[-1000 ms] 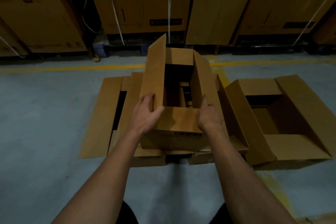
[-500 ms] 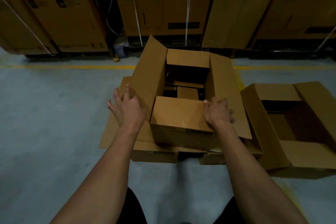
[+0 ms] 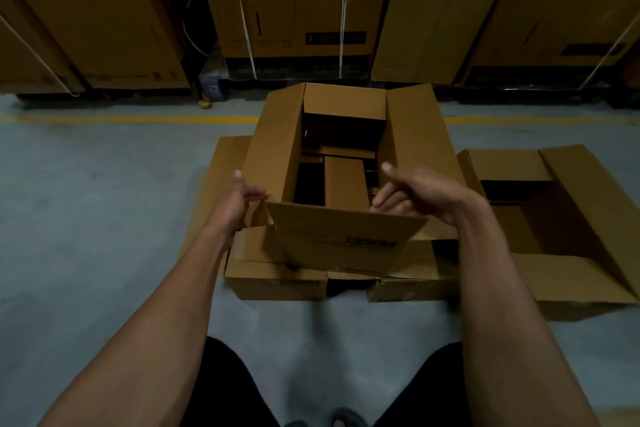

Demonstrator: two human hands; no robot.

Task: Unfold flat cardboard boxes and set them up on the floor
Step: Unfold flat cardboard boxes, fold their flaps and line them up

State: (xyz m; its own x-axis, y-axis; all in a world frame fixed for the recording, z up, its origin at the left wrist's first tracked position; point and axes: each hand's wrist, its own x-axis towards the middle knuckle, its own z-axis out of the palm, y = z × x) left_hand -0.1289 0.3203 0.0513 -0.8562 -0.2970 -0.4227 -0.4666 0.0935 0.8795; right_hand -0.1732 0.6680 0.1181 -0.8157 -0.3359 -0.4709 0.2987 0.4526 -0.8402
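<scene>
Dim warehouse aisle, grey concrete floor.
Yellow floor line runs w/ strapped tall cartons along the back.

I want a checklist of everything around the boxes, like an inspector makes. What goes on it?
Surface: grey concrete floor with a yellow painted line.
Job's things: open box held up, sitting on other opened boxes; second opened box on the floor to the right.
Clutter: small round object by the yellow line, too small to identify.
Grips: left hand at the box's near left corner; right hand at its near right corner, fingers inside the rim.
Cables: white straps run down the big cartons; no cables seen.
Surroundings: tall cartons lined up behind; dim lighting.
</scene>
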